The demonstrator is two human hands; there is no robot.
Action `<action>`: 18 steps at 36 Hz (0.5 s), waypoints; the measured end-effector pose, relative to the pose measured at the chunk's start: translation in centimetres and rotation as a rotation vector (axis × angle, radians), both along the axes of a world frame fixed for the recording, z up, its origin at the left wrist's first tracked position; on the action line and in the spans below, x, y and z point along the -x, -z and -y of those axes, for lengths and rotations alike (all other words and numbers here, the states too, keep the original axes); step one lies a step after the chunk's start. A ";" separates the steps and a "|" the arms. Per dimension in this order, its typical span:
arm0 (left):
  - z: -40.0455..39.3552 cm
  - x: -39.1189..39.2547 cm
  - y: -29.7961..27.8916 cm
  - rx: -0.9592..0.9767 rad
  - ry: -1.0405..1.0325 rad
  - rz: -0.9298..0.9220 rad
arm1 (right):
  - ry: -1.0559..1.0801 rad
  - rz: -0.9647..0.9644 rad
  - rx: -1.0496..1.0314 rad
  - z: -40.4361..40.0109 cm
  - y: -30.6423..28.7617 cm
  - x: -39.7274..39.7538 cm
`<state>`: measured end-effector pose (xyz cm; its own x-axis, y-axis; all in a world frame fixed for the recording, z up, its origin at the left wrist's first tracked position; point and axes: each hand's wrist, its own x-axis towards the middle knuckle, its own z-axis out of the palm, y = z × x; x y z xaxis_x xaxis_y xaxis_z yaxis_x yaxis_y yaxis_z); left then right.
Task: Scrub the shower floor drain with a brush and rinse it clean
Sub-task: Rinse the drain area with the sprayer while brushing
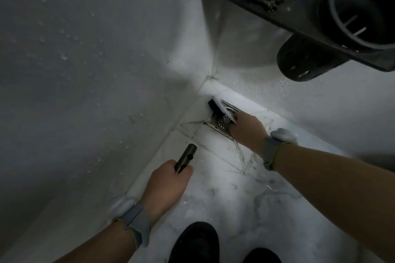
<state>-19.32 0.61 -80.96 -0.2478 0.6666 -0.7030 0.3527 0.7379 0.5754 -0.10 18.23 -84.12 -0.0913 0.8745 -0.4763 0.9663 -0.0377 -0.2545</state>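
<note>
A square metal floor drain (221,123) with a perforated round centre sits in the corner of the white marble shower floor. My right hand (248,130) grips a brush (215,105) with a white handle and dark bristles; its head lies over the drain's far edge. My left hand (168,183) holds a dark metal spray nozzle (185,157), its tip aimed toward the drain from the lower left. No water stream is plainly visible.
Wet white walls (85,70) with droplets meet at the corner just behind the drain. A dark wall shelf (299,19) with a cup holder and a metal grille hangs above right. My dark shoes (196,243) stand on the floor below.
</note>
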 end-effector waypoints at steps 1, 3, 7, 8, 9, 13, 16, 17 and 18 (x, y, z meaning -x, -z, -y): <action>-0.1 0.1 0.1 0.003 0.007 -0.007 | 0.006 -0.006 -0.011 0.1 0.2 0.1; -0.2 0.1 0.1 0.003 0.013 -0.020 | -0.003 -0.059 -0.012 0.2 0.6 0.4; -0.4 -0.1 0.1 0.006 0.018 -0.027 | -0.017 -0.165 0.007 0.1 0.6 1.2; -0.4 -0.2 0.1 0.006 0.019 -0.026 | 0.002 -0.158 0.013 -0.1 0.5 1.5; -0.4 -0.1 0.1 0.008 0.020 -0.025 | 0.008 -0.144 0.016 -0.2 0.5 1.6; -0.3 0.1 0.1 0.013 0.016 -0.030 | -0.005 -0.112 0.020 0.3 0.5 1.7; -0.3 0.2 0.1 0.014 0.012 -0.038 | 0.045 -0.135 -0.030 1.4 0.5 1.1; -0.4 0.2 0.1 0.016 0.014 -0.036 | 0.032 -0.131 -0.067 1.6 0.3 0.7; -0.4 0.2 0.2 0.026 0.012 -0.029 | -0.009 -0.116 -0.099 2.0 0.1 0.4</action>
<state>-19.55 0.98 -81.19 -0.2606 0.6511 -0.7128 0.3777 0.7483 0.5454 -0.45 16.28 -84.21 -0.1493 0.9155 -0.3736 0.9303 0.0020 -0.3668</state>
